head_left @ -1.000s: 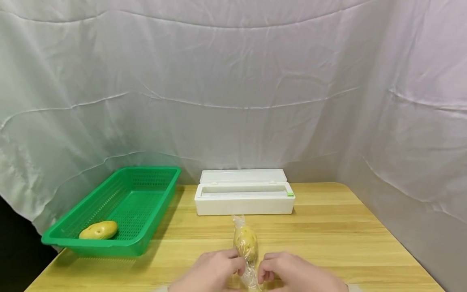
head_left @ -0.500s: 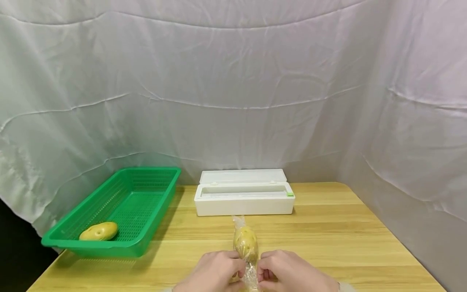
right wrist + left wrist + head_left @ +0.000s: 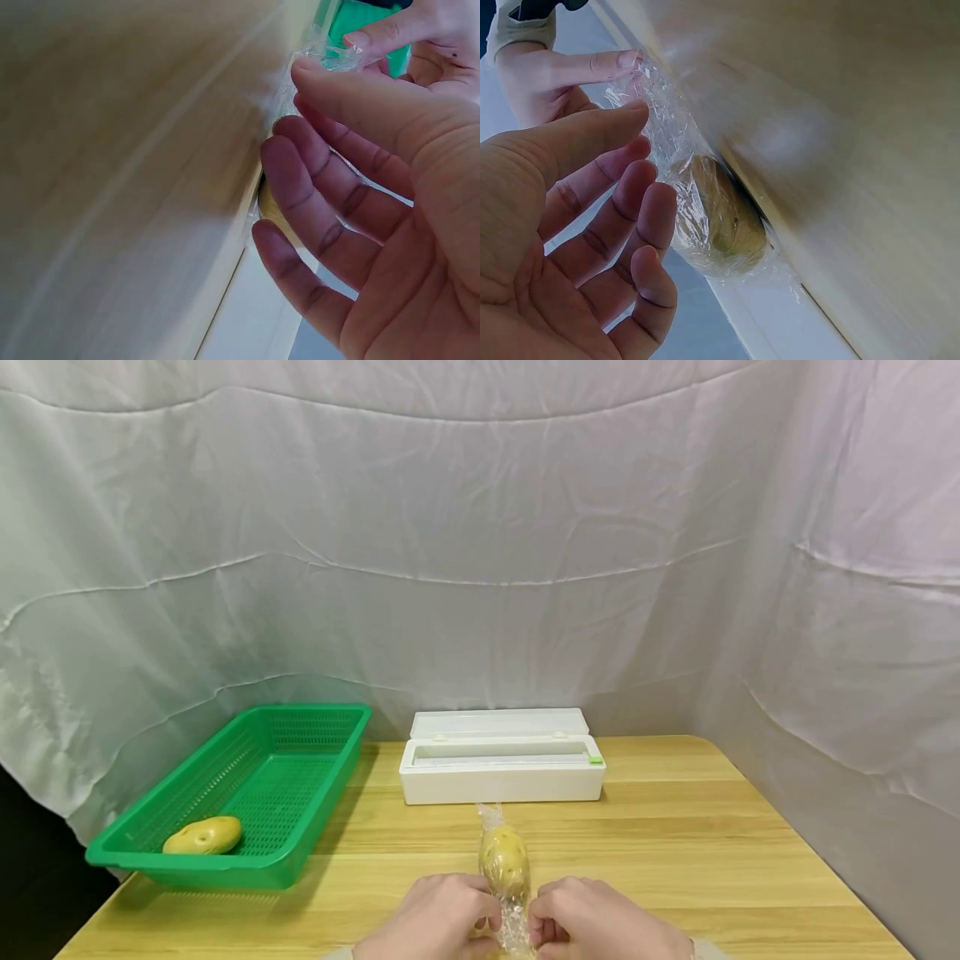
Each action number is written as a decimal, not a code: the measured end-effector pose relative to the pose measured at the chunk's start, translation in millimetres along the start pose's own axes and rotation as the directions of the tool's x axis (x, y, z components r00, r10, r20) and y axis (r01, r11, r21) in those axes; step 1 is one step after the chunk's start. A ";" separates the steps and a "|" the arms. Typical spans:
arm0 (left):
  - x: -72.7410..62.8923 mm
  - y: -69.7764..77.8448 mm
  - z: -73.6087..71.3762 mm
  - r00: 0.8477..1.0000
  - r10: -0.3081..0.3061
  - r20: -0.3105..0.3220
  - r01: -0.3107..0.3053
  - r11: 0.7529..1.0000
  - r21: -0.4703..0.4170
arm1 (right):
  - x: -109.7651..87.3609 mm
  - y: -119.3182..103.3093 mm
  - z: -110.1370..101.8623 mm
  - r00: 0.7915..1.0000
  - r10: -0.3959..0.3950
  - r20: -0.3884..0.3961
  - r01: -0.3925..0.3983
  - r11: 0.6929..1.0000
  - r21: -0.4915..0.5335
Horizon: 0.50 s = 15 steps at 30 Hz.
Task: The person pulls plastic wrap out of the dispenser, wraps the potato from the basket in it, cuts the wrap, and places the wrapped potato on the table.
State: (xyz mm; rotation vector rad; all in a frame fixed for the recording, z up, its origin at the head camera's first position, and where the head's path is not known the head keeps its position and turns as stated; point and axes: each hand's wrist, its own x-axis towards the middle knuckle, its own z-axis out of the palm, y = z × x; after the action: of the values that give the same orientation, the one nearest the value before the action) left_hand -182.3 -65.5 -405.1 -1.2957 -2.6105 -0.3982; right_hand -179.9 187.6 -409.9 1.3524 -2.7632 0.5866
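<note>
While working near wooden surface's (image 3: 750, 868) front edge, pinched clear plastic film (image 3: 514, 928) around oval yellow potato (image 3: 504, 853) with half-curled left hand (image 3: 435, 916) and right hand (image 3: 600, 918).

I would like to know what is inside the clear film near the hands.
Inside the clear film is a yellow potato. The left hand and right hand cover part of the film's near end; what lies beneath them cannot be seen.
</note>
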 end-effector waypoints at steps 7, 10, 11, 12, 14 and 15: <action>0.1 -2.9 -1.8 0.999 0.031 0.006 -0.031 0.998 -0.060 | 1.8 -0.5 -1.2 0.999 0.048 0.026 -0.049 0.998 0.038; 0.1 -4.3 -2.5 0.999 -0.013 0.033 0.018 0.986 -0.166 | 2.2 0.0 -1.2 0.998 0.048 0.028 -0.049 0.998 0.038; -0.1 -4.9 -2.5 0.998 -0.035 0.049 0.045 0.976 -0.211 | 2.3 0.1 -0.9 0.998 0.053 0.032 -0.055 0.998 0.044; 0.0 -5.6 -2.4 0.996 -0.057 0.066 0.073 0.963 -0.259 | 2.3 0.3 -0.6 0.998 0.056 0.034 -0.058 0.997 0.049; 0.3 -7.4 -2.4 0.991 -0.089 0.101 0.118 0.934 -0.336 | 2.5 0.4 -0.4 0.997 0.068 0.043 -0.071 0.996 0.062; 0.4 -8.4 -2.2 0.989 -0.096 0.112 0.130 0.922 -0.365 | 2.5 0.5 -0.1 0.996 0.075 0.049 -0.078 0.995 0.067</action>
State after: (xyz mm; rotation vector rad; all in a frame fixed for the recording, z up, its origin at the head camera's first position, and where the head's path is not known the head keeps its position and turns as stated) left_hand -189.2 -70.8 -404.2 -1.2944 -2.7899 -0.9138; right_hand -181.9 186.1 -409.5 1.2939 -2.8683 0.6689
